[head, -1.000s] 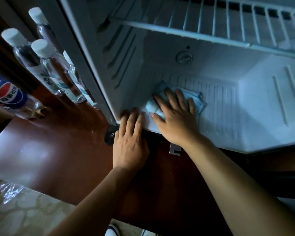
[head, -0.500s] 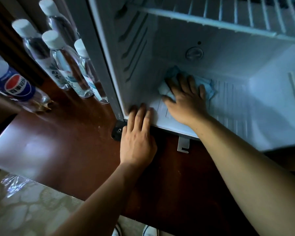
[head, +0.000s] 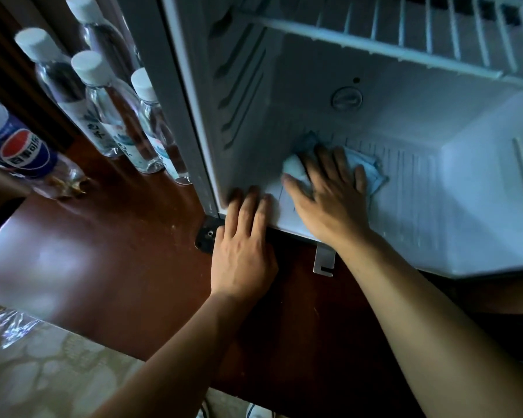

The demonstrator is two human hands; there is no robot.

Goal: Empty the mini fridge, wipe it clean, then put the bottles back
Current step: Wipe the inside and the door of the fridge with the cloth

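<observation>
Head view: four clear water bottles (head: 103, 110) with white caps stand on the wooden surface (head: 109, 236) left of the open mini fridge (head: 480, 191), beside one Pepsi bottle (head: 21, 152). One light blue cloth (head: 366, 167) lies on the fridge floor under the right hand (head: 329, 200), whose spread, straight fingers press it flat. The left hand (head: 242, 251) rests flat, fingers straight, on the fridge's front lip. One wire shelf (head: 375, 49) spans above.

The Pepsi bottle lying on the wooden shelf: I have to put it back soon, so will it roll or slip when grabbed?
The Pepsi bottle lies on its side, so a nudge probably rolls it. It looks nearly empty, so likely light. Its smooth plastic may be slightly slippery.
</observation>
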